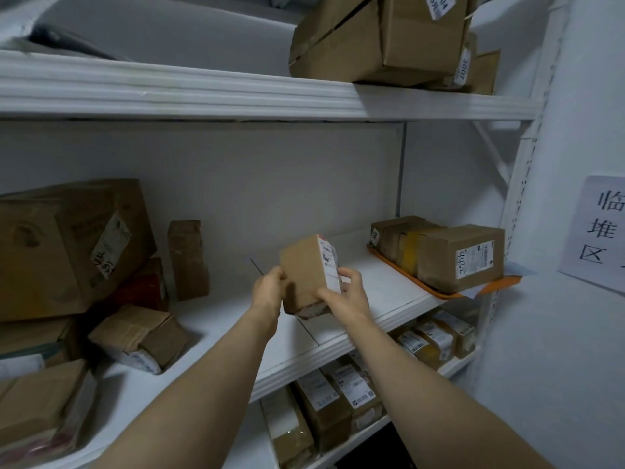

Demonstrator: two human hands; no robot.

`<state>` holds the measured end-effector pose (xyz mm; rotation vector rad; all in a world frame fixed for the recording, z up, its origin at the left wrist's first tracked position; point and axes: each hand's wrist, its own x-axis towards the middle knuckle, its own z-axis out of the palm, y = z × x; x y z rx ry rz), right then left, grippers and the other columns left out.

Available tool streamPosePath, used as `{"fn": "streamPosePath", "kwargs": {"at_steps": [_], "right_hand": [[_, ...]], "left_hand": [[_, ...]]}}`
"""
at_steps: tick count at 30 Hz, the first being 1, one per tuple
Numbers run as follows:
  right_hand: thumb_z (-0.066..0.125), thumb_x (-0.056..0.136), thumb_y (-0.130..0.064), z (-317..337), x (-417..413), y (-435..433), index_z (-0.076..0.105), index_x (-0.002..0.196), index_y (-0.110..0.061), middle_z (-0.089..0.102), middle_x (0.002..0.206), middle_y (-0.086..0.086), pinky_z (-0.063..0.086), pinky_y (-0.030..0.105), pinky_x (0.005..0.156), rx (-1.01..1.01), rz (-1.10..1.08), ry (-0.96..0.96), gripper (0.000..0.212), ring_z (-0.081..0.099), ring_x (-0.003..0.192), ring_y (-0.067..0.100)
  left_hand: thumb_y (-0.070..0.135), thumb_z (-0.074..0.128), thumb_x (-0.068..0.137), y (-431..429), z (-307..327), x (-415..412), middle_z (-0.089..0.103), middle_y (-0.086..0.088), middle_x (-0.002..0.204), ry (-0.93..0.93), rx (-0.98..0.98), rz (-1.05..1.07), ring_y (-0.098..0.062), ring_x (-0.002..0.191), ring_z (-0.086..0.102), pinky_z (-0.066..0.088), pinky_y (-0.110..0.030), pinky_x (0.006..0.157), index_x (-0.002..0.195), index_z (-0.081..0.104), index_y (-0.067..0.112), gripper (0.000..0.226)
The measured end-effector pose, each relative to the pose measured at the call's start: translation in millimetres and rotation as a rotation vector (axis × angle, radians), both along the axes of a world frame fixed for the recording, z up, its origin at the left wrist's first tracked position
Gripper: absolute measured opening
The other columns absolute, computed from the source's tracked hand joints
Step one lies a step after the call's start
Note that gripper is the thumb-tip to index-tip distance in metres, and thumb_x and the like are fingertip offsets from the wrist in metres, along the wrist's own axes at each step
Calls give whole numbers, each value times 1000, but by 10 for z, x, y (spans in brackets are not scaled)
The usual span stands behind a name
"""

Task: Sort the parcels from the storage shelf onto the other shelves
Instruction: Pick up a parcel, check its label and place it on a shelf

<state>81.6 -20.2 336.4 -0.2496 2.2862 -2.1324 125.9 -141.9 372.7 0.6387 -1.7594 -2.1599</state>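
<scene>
White shelf (378, 282); orange tray (500, 286) holds boxes (449, 255); parcel (302, 270) gripped

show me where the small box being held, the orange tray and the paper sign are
small box (302, 270): head view, on its plain brown face
orange tray (493, 286): head view, on its front rim, right end
paper sign (602, 231): head view, middle of the sheet

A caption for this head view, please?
A small parcel held by left hand and right hand above the white shelf, near an orange tray.
</scene>
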Motion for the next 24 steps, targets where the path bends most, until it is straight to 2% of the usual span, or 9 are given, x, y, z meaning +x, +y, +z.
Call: {"fn": "streamPosePath", "kwargs": {"at_steps": [2, 3, 5, 6, 8, 12, 16, 20, 24], "right_hand": [[68, 83, -22, 39, 13, 30, 43, 122, -23, 58, 118, 10, 55, 30, 73, -157, -5, -172, 46, 60, 96, 21], [65, 86, -26, 52, 21, 42, 46, 122, -20, 60, 115, 12, 56, 33, 70, -238, 1, -249, 41, 62, 94, 22], [60, 90, -34, 75, 37, 69, 53, 119, -14, 65, 107, 15, 56, 34, 64, -344, 21, -362, 36, 64, 91, 26], [57, 91, -38, 84, 51, 83, 57, 114, -12, 67, 101, 16, 56, 34, 63, -374, 32, -407, 35, 65, 89, 27], [53, 92, -44, 85, 56, 104, 62, 106, -10, 69, 93, 16, 55, 34, 60, -410, 61, -475, 38, 65, 84, 28], [49, 91, -52, 55, 43, 107, 64, 113, -10, 70, 98, 16, 55, 34, 58, -416, 77, -506, 49, 65, 84, 29], [45, 93, -54, 77, 51, 141, 65, 111, -10, 70, 97, 16, 55, 35, 60, -434, 71, -517, 52, 64, 85, 28], [43, 94, -56, 110, 54, 173, 65, 105, -11, 69, 91, 15, 55, 35, 60, -444, 53, -536, 52, 63, 81, 26], [42, 95, -56, 134, 67, 210, 65, 101, -11, 67, 91, 15, 54, 35, 62, -461, 53, -537, 51, 62, 82, 26]], "left_hand": [[20, 41, 87, -13, -6, -31, 40, 3, 58, -23, 10, 3, -16, 63, 38, 28, -30, 64, 67, 37, 19, 20], [24, 42, 85, -19, -10, -36, 40, 3, 61, -46, 8, -7, -17, 64, 38, 29, -32, 67, 69, 39, 19, 17], [36, 46, 86, -21, -34, -38, 51, -1, 76, -94, -3, -52, -18, 74, 46, 36, -35, 75, 84, 55, 18, 20], [44, 48, 85, -26, -49, -37, 59, -2, 87, -114, -2, -86, -19, 82, 53, 40, -34, 75, 97, 60, 18, 31], [57, 53, 82, -16, -53, -42, 66, -5, 103, -145, 9, -136, -21, 90, 60, 45, -34, 70, 112, 59, 17, 50], [65, 58, 77, 4, -25, -44, 70, -8, 104, -132, 19, -159, -23, 93, 66, 52, -33, 66, 118, 60, 16, 64], [60, 61, 78, 24, 6, -36, 68, -10, 109, -109, 20, -134, -22, 91, 65, 52, -31, 62, 122, 57, 14, 63], [42, 64, 84, 50, 14, -62, 66, -13, 111, -95, 23, -99, -21, 82, 64, 54, -31, 62, 125, 52, 9, 54], [21, 68, 85, 93, 39, -80, 62, -15, 98, -79, 4, -61, -25, 84, 62, 56, -35, 71, 113, 42, 5, 41]]}}
